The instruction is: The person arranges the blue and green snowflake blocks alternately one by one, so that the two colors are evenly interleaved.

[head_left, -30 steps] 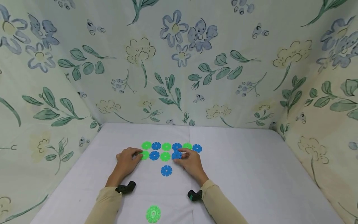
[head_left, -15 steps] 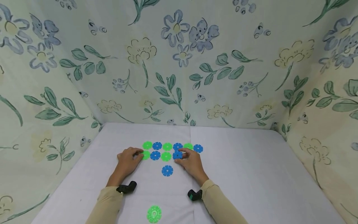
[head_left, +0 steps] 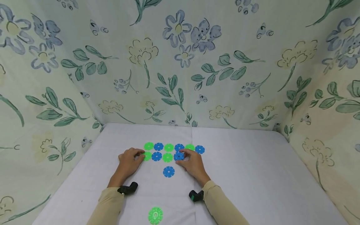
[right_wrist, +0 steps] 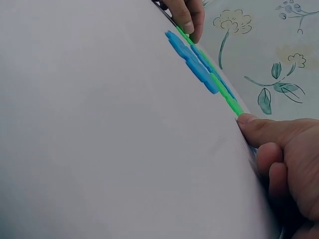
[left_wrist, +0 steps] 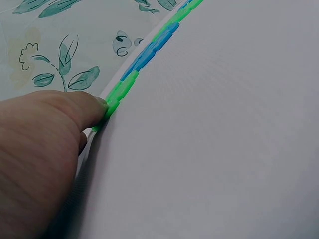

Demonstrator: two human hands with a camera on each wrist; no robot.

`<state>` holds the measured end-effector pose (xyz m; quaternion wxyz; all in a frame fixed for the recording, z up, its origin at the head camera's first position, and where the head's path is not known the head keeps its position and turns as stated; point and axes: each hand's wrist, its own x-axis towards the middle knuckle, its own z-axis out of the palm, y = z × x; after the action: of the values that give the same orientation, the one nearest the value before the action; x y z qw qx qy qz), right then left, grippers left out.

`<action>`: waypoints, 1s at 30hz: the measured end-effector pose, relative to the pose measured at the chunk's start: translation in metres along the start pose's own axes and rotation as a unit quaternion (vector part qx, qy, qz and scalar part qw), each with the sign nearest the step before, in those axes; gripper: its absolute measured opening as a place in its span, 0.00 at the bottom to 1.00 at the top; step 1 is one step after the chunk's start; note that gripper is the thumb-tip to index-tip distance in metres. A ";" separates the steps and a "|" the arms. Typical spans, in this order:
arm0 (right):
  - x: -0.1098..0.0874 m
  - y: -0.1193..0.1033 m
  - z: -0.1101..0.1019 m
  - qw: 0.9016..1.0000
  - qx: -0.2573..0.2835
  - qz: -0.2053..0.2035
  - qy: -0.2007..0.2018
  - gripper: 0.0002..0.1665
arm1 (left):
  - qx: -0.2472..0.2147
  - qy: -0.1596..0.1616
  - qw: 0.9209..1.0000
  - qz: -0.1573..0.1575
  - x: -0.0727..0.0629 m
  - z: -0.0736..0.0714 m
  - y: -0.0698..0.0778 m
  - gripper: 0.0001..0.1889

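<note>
Flat notched plastic discs, green and blue by turns, lie in two rows on the white cloth. My left hand holds the green disc at the left end of the front row by its outer edge, between thumb and forefinger. At that row's other end, my right hand pinches a blue disc, partly covering it. Between them lie a blue disc and a green disc. In the right wrist view, my thumb hides the gripped blue disc.
Behind, the back row runs from a green disc to a blue disc. A single blue disc lies nearer me, and a green disc with a raised ring is at the front. Floral curtains surround the table.
The head view shifts slightly, moving the whole scene a little to the right. Both hands stay at the two ends of the front row, and the discs keep their places.
</note>
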<state>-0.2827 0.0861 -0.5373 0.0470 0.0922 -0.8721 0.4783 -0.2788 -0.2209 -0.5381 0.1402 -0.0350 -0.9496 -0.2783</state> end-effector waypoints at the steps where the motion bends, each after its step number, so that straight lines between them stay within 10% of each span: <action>1: 0.000 0.000 0.000 1.000 -0.005 0.000 0.000 0.29 | 0.000 0.000 1.000 0.000 0.000 0.000 0.000 0.12; 30: 0.003 -0.002 0.000 0.997 -0.080 0.005 0.014 0.28 | 0.009 0.001 1.000 -0.001 0.001 0.001 0.000 0.12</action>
<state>-0.2850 0.0846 -0.5357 0.0639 0.0772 -0.9074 0.4081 -0.2797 -0.2204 -0.5384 0.1408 -0.0328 -0.9521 -0.2694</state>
